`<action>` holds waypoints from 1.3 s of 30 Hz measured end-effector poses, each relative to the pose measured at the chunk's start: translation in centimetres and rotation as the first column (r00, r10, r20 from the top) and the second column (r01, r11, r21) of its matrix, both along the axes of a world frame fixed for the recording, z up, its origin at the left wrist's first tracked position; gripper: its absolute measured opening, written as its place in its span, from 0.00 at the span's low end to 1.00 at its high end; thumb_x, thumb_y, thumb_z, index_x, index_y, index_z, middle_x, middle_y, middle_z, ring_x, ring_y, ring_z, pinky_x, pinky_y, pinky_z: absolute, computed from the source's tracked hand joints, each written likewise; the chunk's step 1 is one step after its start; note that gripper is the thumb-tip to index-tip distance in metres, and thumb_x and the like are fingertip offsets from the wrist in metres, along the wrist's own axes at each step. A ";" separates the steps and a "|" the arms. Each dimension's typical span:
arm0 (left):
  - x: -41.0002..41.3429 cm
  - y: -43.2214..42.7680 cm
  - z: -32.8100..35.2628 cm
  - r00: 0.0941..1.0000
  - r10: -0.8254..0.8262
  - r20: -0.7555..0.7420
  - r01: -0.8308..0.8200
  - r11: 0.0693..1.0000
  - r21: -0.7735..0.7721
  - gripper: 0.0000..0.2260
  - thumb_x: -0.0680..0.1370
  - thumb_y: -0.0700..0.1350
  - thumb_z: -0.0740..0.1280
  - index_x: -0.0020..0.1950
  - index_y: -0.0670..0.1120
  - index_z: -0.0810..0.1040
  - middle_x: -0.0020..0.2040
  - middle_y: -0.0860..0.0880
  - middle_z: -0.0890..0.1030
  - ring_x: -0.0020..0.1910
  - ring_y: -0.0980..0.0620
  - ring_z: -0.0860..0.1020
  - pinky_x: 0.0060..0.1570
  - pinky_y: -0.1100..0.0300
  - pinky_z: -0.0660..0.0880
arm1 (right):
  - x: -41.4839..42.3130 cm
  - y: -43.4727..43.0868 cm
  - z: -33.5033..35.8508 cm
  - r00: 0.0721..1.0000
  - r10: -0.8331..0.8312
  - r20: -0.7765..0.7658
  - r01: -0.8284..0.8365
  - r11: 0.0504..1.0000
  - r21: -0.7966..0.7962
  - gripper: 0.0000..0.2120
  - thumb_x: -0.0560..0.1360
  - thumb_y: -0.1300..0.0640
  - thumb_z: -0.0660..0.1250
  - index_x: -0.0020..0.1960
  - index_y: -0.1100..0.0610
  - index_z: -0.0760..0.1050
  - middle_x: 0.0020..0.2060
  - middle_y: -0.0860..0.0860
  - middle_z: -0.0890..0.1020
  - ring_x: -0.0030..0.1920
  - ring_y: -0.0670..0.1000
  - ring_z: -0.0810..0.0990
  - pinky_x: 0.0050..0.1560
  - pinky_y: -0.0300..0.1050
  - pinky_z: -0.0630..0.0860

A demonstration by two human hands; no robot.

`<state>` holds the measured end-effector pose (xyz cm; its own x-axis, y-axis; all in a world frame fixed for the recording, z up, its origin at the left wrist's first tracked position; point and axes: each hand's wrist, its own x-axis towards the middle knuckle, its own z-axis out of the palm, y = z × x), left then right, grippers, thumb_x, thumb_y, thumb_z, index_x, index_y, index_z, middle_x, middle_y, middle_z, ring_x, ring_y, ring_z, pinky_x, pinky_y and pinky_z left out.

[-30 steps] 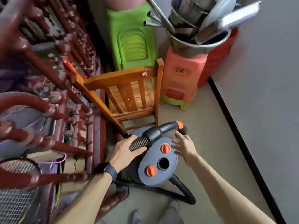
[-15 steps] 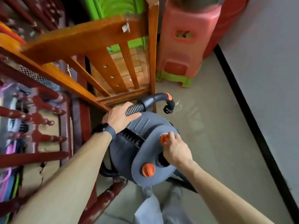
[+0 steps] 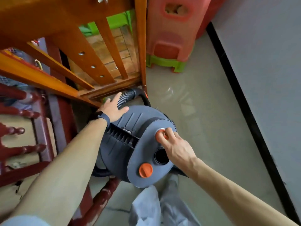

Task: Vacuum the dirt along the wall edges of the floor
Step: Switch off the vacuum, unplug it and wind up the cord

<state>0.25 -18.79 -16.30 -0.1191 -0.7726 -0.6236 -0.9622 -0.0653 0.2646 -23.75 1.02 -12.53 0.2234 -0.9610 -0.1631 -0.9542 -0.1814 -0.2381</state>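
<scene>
1. The vacuum (image 3: 130, 144) sits on the floor (image 3: 203, 119) right below me, its hose (image 3: 127, 96) curving off under the chair (image 3: 97, 62).
2. My left hand (image 3: 112, 110) lies flat on its top, fingers spread, beside the hose.
3. My right hand (image 3: 177, 147) pinches the upper orange knob (image 3: 158, 136).
4. The chair crowds it ahead, with the red railing (image 3: 19, 152) to the left. The stools (image 3: 169, 38) stand beyond, near the black skirting (image 3: 241, 98).

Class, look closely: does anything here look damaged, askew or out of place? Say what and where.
Yes. The dark red turned-wood rail at bottom centre has paint chipped off in pale patches, and the beige panel at lower left shows a dark crack.
</scene>
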 end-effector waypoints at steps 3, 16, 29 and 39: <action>1.6 0.0 -0.4 0.995 0.063 -0.082 -0.063 0.998 0.006 0.39 0.72 0.69 0.65 0.78 0.61 0.53 0.75 0.44 0.65 0.71 0.39 0.67 0.67 0.48 0.66 | -0.1 0.2 -0.1 1.000 -0.020 0.016 0.019 1.000 0.014 0.19 0.70 0.68 0.58 0.60 0.56 0.71 0.47 0.56 0.73 0.35 0.59 0.75 0.20 0.44 0.65; 2.4 3.3 0.1 0.952 0.290 -0.094 -0.287 0.957 0.039 0.35 0.74 0.69 0.61 0.78 0.60 0.55 0.77 0.46 0.59 0.74 0.39 0.60 0.72 0.45 0.59 | 4.5 2.8 1.2 0.985 -0.137 0.104 0.136 0.991 0.016 0.17 0.76 0.42 0.61 0.44 0.55 0.75 0.38 0.51 0.77 0.36 0.57 0.77 0.25 0.45 0.67; 0.7 15.5 3.8 0.975 0.159 -0.157 -0.194 0.949 -0.248 0.30 0.78 0.63 0.55 0.79 0.56 0.55 0.80 0.45 0.52 0.77 0.41 0.53 0.74 0.45 0.54 | 7.0 7.0 2.5 0.994 0.071 -0.088 -0.048 0.969 0.240 0.19 0.62 0.52 0.81 0.44 0.54 0.72 0.30 0.49 0.74 0.19 0.55 0.74 0.22 0.40 0.52; -0.3 21.8 3.7 0.985 -0.049 -0.168 -0.004 0.953 -0.302 0.34 0.78 0.60 0.60 0.80 0.57 0.49 0.80 0.47 0.38 0.76 0.42 0.58 0.68 0.40 0.64 | 7.1 6.9 2.5 0.974 0.187 -0.125 -0.153 0.958 0.242 0.25 0.54 0.64 0.82 0.49 0.60 0.79 0.34 0.54 0.75 0.17 0.54 0.73 0.19 0.39 0.53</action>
<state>-0.08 3.01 -12.62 -0.2237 -0.9163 -0.3320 -0.9006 0.0641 0.4298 -16.66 7.96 -10.06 0.3377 -0.8436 -0.4174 -0.9412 -0.3005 -0.1541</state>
